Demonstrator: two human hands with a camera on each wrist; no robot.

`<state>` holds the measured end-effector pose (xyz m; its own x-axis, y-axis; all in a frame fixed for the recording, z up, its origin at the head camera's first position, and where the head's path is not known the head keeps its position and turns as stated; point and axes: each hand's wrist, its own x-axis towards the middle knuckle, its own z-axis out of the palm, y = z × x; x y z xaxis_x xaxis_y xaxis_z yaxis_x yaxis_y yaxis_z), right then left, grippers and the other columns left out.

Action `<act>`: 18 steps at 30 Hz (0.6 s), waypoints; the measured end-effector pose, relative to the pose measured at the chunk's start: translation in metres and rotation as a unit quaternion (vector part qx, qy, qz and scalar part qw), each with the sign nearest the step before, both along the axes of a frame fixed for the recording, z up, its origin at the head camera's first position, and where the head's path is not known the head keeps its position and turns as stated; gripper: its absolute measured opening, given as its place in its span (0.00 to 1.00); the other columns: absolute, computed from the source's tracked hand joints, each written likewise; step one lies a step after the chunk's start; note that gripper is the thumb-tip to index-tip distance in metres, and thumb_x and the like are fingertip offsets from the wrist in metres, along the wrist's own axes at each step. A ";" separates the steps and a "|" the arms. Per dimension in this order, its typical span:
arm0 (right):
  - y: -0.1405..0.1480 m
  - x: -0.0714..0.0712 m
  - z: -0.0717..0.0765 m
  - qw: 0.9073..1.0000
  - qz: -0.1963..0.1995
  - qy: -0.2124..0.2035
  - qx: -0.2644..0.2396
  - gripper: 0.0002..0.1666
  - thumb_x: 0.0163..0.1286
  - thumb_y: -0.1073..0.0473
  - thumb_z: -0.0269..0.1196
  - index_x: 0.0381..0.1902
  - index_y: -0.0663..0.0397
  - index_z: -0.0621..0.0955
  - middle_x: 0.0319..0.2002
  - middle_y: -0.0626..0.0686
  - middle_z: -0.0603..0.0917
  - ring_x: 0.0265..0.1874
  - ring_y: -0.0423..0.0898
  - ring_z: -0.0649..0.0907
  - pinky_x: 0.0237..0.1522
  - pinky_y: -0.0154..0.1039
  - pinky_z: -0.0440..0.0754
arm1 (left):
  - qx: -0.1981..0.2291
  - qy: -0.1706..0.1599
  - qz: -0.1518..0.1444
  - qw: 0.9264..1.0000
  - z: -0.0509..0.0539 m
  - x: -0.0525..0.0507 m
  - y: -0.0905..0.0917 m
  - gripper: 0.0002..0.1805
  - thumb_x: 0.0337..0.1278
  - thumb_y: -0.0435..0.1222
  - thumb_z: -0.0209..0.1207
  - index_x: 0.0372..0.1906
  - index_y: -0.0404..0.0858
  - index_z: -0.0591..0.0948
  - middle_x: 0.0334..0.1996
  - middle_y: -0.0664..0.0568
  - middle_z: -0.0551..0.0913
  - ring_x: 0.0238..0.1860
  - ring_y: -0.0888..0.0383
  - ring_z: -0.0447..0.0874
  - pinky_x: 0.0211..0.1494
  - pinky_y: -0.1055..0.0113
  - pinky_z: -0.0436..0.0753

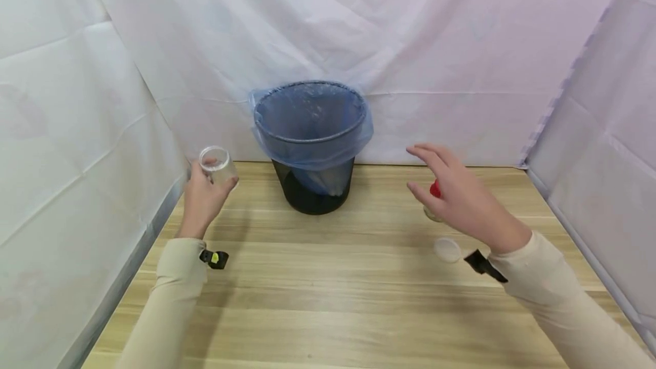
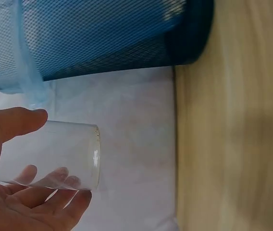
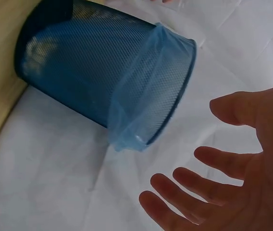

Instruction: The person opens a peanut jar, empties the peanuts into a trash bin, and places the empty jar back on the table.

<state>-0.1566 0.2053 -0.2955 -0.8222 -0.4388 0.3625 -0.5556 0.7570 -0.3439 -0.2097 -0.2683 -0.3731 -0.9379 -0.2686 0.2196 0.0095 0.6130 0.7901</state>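
Note:
My left hand (image 1: 201, 197) holds a clear, see-through jar (image 1: 223, 172) above the table, left of the bin. In the left wrist view, thumb and fingers lie on opposite sides of the jar (image 2: 64, 149), and nothing shows inside it. On the other side of the bin, my right hand (image 1: 463, 201) is raised with its fingers spread and relaxed, holding nothing. Partly hidden behind that hand is a small red-topped object (image 1: 435, 189) with a pale base. A round, translucent white lid (image 1: 447, 250) lies on the table below the right hand.
A black mesh bin (image 1: 307, 201) with a blue plastic liner (image 1: 307, 155) over its rim stands at the table's back, between both hands. White cloth (image 1: 461, 44) hangs behind and along both sides. The wooden table (image 1: 318, 289) stretches forward from the bin.

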 end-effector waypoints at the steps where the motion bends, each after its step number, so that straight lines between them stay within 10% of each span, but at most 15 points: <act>1: 0.002 0.002 -0.007 1.000 0.002 -0.001 -0.004 0.38 0.79 0.57 0.67 0.81 0.57 0.68 0.77 0.64 0.70 0.57 0.61 0.83 0.60 0.63 0.82 | -0.003 -0.005 -0.001 1.000 -0.006 0.003 0.000 0.40 0.68 0.40 0.70 0.77 0.31 0.65 0.68 0.24 0.76 0.64 0.32 0.78 0.64 0.38 0.78; 18: 0.016 0.036 -0.092 0.995 -0.032 -0.084 -0.037 0.39 0.77 0.57 0.69 0.80 0.60 0.69 0.77 0.65 0.70 0.77 0.67 0.71 0.72 0.72 0.73 | -0.002 -0.094 -0.025 0.995 -0.069 0.036 -0.002 0.41 0.67 0.35 0.71 0.77 0.27 0.63 0.68 0.24 0.76 0.62 0.32 0.80 0.63 0.42 0.81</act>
<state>-0.1202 0.2210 -0.3878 -0.8993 -0.3604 0.2475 -0.4370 0.7580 -0.4842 -0.1737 -0.2699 -0.4424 -0.9746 -0.2206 0.0391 -0.1087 0.6184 0.7783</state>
